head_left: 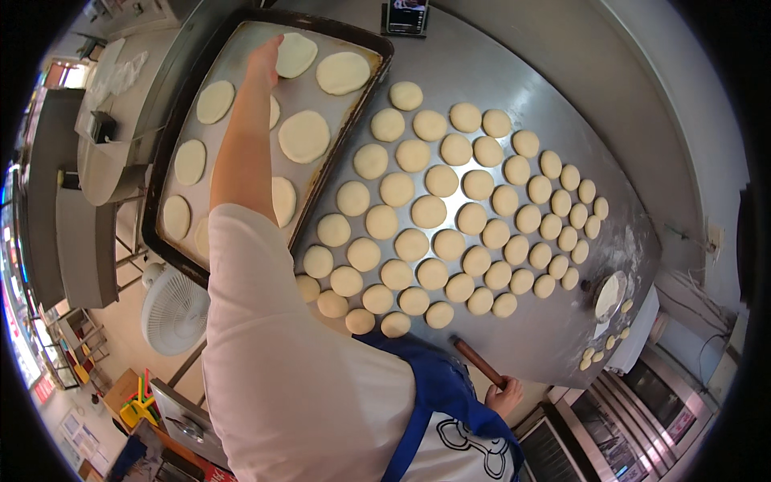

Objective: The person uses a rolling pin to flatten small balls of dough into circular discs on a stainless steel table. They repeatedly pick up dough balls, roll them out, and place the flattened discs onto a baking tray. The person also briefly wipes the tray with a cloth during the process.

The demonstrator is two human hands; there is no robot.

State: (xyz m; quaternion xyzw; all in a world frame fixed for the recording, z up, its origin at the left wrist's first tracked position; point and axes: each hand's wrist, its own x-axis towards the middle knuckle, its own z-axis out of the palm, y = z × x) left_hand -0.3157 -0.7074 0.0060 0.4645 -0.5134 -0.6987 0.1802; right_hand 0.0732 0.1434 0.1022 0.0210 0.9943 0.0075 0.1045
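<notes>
My left hand [263, 62] reaches over the large dark-rimmed baking tray [376, 60]. Its fingers are apart, at the left edge of a flattened dough round [298, 55] that lies on the tray. Several more flattened rounds, such as a wide one [304, 136], are spread over the tray; my forearm covers some of them. Low at the table's near edge, my right hand [503, 395] is closed round one end of a brown wooden rolling pin [479, 361]. Beside the tray, many small dough balls [429, 211] sit in slanting rows on the steel table [554, 337].
A phone [407, 16] stands on a holder at the far edge. To the right is a bowl of flour [610, 296], with small dough bits [598, 356] and flour dust near it. A white fan [175, 309] stands left, below the tray. Ovens [618, 418] are at lower right.
</notes>
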